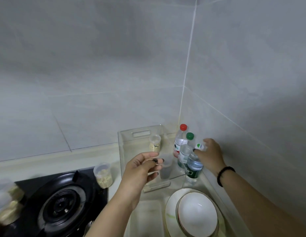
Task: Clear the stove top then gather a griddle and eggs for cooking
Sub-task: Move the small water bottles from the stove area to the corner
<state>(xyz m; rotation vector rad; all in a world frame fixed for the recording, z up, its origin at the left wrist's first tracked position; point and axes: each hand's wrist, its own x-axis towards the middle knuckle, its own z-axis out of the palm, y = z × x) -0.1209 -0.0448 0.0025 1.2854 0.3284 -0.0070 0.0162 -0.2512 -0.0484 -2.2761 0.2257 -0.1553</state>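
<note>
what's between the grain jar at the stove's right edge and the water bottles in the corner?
In the head view, the clear plastic bin sits between the grain jar and the water bottles. The left hand is in front of it.

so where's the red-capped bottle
Head view, right of centre: the red-capped bottle stands in the wall corner, beside the clear bin and behind the green-capped bottle.

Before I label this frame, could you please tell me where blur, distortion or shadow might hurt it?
Head view: wide-angle bending curves the wall tile lines; the jars at the left edge are motion-blurred; the left hand is slightly soft; soft shadow darkens the upper-right wall; the white bowl shows a small glare spot.
</note>
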